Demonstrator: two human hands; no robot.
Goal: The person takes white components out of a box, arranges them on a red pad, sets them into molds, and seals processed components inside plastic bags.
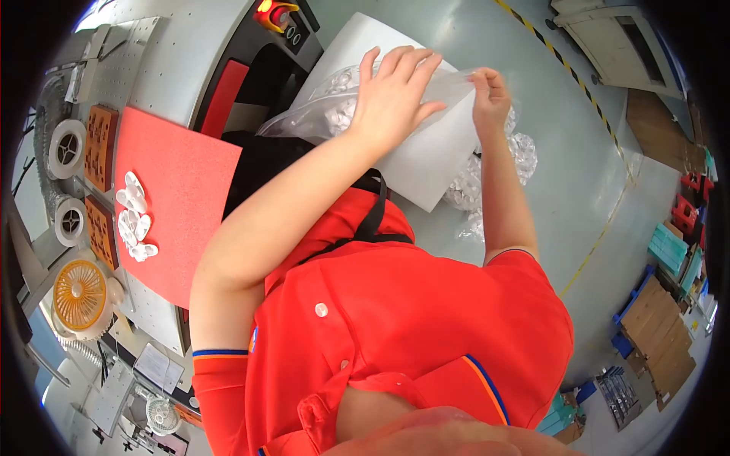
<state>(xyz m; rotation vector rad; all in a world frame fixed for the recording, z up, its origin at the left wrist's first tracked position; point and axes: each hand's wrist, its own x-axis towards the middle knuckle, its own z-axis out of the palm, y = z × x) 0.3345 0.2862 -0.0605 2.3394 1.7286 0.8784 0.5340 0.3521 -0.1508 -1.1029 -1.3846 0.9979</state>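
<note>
My left hand (395, 99) has its fingers spread, back upward, and lies over or against a clear plastic bag (300, 118). My right hand (491, 95) is closed in a pinch on the bag's edge at the right, stretching the film between the two hands. Whitish, shiny contents (340, 115) show through the bag; their kind I cannot make out. Beneath the bag is a large white sheet or box surface (422, 178). More crumpled clear plastic (465, 186) lies beyond it, partly hidden by my right forearm.
On the left workbench, several white plastic parts (133, 220) rest on a red mat (182, 205). An orange-and-white fan (79, 295) and orange-brown fixtures (100, 148) stand behind. Yellow-black tape (566, 68) marks the floor. Cardboard (658, 330) and a cabinet (623, 45) are at right.
</note>
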